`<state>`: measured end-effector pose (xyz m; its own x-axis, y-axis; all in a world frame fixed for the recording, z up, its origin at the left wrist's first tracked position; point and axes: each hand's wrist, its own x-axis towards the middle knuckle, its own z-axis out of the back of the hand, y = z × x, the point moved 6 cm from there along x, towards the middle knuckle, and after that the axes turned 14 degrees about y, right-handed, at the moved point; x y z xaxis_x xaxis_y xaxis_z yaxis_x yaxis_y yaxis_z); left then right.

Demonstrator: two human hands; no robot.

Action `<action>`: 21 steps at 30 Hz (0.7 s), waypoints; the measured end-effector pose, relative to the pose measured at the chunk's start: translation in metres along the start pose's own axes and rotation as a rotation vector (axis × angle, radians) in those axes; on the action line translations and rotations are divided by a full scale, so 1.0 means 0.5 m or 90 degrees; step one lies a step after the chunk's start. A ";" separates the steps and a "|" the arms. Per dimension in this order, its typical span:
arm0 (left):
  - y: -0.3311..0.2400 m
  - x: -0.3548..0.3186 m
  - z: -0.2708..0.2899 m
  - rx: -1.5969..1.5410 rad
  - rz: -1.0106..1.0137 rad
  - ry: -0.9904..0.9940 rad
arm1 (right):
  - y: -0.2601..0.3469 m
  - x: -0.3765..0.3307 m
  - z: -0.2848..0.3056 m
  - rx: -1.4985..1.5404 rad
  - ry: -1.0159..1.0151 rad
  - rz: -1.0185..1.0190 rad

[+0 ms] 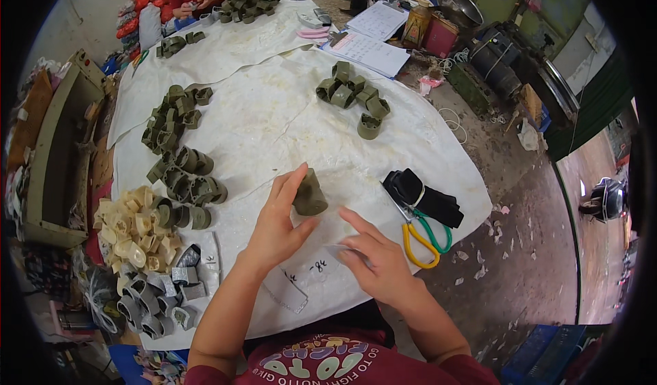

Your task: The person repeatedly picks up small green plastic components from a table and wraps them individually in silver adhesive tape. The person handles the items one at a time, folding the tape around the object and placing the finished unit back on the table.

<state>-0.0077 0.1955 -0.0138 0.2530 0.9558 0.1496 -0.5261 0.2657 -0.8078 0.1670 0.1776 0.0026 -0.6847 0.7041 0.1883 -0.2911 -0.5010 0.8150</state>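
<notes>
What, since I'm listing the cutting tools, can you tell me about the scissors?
The scissors have a yellow loop and a green loop, spread apart and plastic-looking, and grey, metal-looking blades. They lie on the white table cover near its right edge, loops lowest in view, blades pointing up and left. A black bundle partly covers them, so I can't tell how far the blades are open. The right hand is close by but not gripping them.
</notes>
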 end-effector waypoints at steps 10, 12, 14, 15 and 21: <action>0.060 -0.024 0.052 0.053 0.100 -0.036 | -0.038 0.043 -0.038 -0.169 0.096 -0.065; 0.076 -0.027 0.062 0.043 0.121 -0.060 | -0.049 0.033 -0.011 -0.116 0.066 -0.091; 0.103 -0.042 0.063 -0.156 0.131 -0.120 | -0.047 0.020 0.031 -0.021 0.017 -0.156; 0.112 -0.048 0.064 -0.255 0.132 -0.149 | -0.050 0.013 0.043 0.027 -0.002 -0.162; 0.137 -0.084 0.091 -0.624 0.148 -0.234 | 0.011 0.018 0.048 0.101 0.021 -0.075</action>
<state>-0.0915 0.1791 -0.0495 -0.1157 0.9926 -0.0360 0.3926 0.0124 -0.9196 0.1752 0.1934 0.0223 -0.6742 0.7351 0.0711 -0.2631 -0.3291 0.9069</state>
